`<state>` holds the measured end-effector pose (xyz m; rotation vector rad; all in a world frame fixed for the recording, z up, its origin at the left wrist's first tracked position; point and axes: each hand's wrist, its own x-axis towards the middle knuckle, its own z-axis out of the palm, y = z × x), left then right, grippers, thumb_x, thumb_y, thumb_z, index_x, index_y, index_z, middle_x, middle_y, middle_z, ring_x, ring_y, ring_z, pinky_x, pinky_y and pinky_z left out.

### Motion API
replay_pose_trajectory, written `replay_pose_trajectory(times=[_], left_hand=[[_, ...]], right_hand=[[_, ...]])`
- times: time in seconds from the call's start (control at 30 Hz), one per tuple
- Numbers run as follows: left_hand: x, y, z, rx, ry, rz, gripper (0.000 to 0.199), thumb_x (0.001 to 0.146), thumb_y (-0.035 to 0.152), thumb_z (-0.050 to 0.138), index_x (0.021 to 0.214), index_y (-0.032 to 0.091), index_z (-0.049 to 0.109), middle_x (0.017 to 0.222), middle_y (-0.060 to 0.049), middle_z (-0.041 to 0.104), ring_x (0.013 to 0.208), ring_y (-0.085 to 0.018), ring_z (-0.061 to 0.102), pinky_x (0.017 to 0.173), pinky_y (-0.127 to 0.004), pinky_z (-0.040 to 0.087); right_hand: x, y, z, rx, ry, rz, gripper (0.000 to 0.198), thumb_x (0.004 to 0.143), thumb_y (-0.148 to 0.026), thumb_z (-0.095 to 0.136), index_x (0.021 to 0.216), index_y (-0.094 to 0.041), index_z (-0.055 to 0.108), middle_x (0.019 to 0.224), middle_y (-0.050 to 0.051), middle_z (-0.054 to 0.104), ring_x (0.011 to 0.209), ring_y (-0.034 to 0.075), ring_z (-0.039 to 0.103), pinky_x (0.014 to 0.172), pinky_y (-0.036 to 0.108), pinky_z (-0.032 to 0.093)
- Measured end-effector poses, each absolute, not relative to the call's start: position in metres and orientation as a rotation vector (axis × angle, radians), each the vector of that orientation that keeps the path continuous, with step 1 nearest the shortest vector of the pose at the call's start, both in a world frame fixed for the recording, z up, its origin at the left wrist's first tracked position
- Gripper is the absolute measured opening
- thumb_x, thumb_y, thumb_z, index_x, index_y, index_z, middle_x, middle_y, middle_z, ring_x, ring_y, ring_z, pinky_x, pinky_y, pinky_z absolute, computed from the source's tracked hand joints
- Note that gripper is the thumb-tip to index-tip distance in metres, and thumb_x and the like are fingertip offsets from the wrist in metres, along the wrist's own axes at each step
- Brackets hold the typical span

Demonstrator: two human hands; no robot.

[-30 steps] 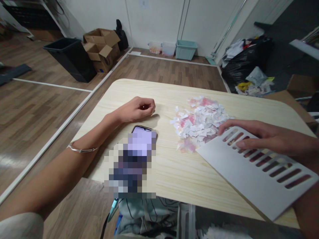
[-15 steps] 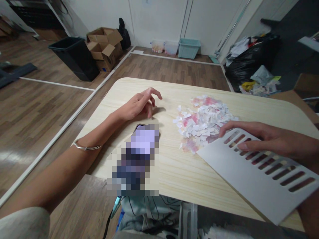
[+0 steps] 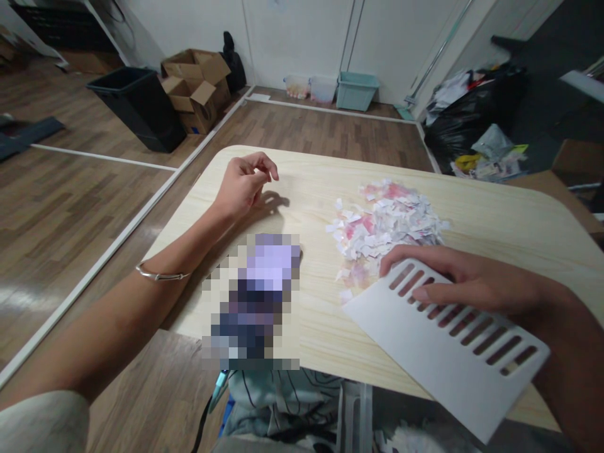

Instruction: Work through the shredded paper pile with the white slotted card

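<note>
My right hand (image 3: 453,277) grips a flat white plastic scraper (image 3: 415,333) by its slotted side, thumb on top and fingers partly hidden beneath. The scraper is held tilted over the near right part of the table (image 3: 321,314), its left corner close to the pile. Torn white paper scraps (image 3: 401,220), some with pink and yellowish patches, lie heaped just beyond that hand. My left hand (image 3: 248,179) hovers over the far left of the table, fingers loosely curled and a little apart, with nothing visible in them. Below it lies a phone (image 3: 268,270), mostly blurred out by pixelation.
A black bin (image 3: 141,110) and open cardboard boxes (image 3: 198,88) stand on the floor at left. Against the back wall sits a light blue tub (image 3: 357,91) beside clear boxes. A black bag (image 3: 467,126) bulges at right. A cable (image 3: 212,402) hangs at the near edge.
My right hand has brought the scraper left and toward me. My left hand has drawn back left and slightly farther away, its fingers more curled. The paper heap looks much the same.
</note>
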<state>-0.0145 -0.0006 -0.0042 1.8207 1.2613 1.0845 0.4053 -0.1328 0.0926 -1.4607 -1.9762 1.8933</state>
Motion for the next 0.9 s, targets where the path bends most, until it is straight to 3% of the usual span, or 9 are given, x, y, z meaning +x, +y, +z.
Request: replay_pose_trajectory(times=[0.1, 0.2, 0.27, 0.33, 0.43, 0.5, 0.67, 0.77, 0.9], left_hand=[[-0.011, -0.002, -0.004, 1.763, 1.301, 1.156, 0.011, 0.101, 0.035, 0.071, 0.099, 0.025, 0.074, 0.075, -0.002, 0.065, 0.06, -0.017, 0.058, 0.054, -0.03, 0.039], [-0.003, -0.007, 0.0, 1.806, 1.237, 1.161, 0.034, 0.12, 0.058, 0.07, 0.119, 0.025, 0.077, 0.106, -0.01, 0.08, 0.096, -0.026, 0.082, 0.065, -0.029, 0.054], [0.003, -0.009, 0.002, 1.86, 1.206, 1.134, 0.045, 0.125, 0.07, 0.07, 0.129, 0.025, 0.078, 0.127, -0.015, 0.08, 0.125, -0.034, 0.083, 0.072, -0.029, 0.06], [0.006, -0.009, 0.0, 1.881, 1.192, 1.13, 0.042, 0.126, 0.066, 0.074, 0.129, 0.025, 0.079, 0.138, -0.017, 0.076, 0.136, -0.037, 0.08, 0.075, -0.03, 0.064], [0.006, -0.005, -0.005, 1.836, 1.187, 1.164, 0.028, 0.128, 0.052, 0.075, 0.12, 0.025, 0.077, 0.132, -0.014, 0.072, 0.114, -0.029, 0.079, 0.077, -0.033, 0.065], [0.004, -0.002, -0.008, 1.816, 1.194, 1.196, 0.036, 0.131, 0.053, 0.071, 0.107, 0.026, 0.07, 0.113, -0.009, 0.069, 0.092, -0.022, 0.07, 0.078, -0.034, 0.065], [0.002, 0.0, -0.008, 1.796, 1.213, 1.205, 0.076, 0.122, 0.089, 0.072, 0.078, 0.033, 0.045, 0.063, 0.004, 0.036, 0.06, -0.017, 0.039, 0.056, -0.035, 0.042], [-0.001, -0.003, -0.002, 1.655, 1.203, 1.188, 0.083, 0.116, 0.103, 0.062, 0.074, 0.035, 0.039, 0.055, 0.009, 0.017, 0.05, -0.016, 0.026, 0.049, -0.037, 0.027], [-0.012, -0.006, 0.017, 1.585, 1.18, 1.13, 0.087, 0.118, 0.104, 0.054, 0.07, 0.033, 0.043, 0.056, 0.009, 0.013, 0.044, -0.012, 0.022, 0.047, -0.033, 0.026]], right_hand=[[0.392, -0.135, 0.083, -1.338, -2.004, 1.919, 0.046, 0.109, -0.055, 0.092, 0.142, -0.025, 0.08, 0.093, -0.002, 0.075, 0.072, 0.018, 0.071, 0.062, 0.027, 0.058], [0.381, -0.139, 0.076, -1.263, -2.019, 1.883, 0.042, 0.109, -0.049, 0.091, 0.141, -0.024, 0.079, 0.095, -0.002, 0.074, 0.077, 0.017, 0.071, 0.065, 0.025, 0.057], [0.375, -0.142, 0.072, -1.235, -2.014, 1.898, 0.042, 0.11, -0.048, 0.092, 0.141, -0.024, 0.077, 0.095, -0.003, 0.074, 0.077, 0.016, 0.071, 0.066, 0.024, 0.058], [0.371, -0.143, 0.067, -1.231, -1.95, 1.989, 0.045, 0.111, -0.051, 0.092, 0.144, -0.025, 0.074, 0.095, -0.004, 0.073, 0.074, 0.016, 0.072, 0.066, 0.025, 0.06], [0.369, -0.143, 0.063, -1.233, -1.865, 2.074, 0.048, 0.111, -0.053, 0.093, 0.145, -0.026, 0.072, 0.095, -0.005, 0.073, 0.071, 0.016, 0.072, 0.064, 0.025, 0.061], [0.37, -0.144, 0.065, -1.239, -1.851, 2.034, 0.048, 0.109, -0.051, 0.096, 0.143, -0.025, 0.073, 0.094, -0.004, 0.073, 0.071, 0.015, 0.071, 0.061, 0.023, 0.058], [0.379, -0.147, 0.082, -1.319, -1.747, 2.003, 0.047, 0.107, -0.053, 0.097, 0.139, -0.025, 0.075, 0.092, -0.004, 0.073, 0.069, 0.015, 0.068, 0.06, 0.023, 0.055], [0.382, -0.149, 0.092, -1.369, -1.79, 1.93, 0.046, 0.104, -0.054, 0.098, 0.134, -0.026, 0.077, 0.091, -0.003, 0.074, 0.069, 0.016, 0.068, 0.059, 0.024, 0.055], [0.38, -0.15, 0.092, -1.415, -1.752, 1.916, 0.046, 0.106, -0.055, 0.096, 0.14, -0.028, 0.078, 0.089, -0.004, 0.071, 0.066, 0.017, 0.067, 0.056, 0.025, 0.052]])
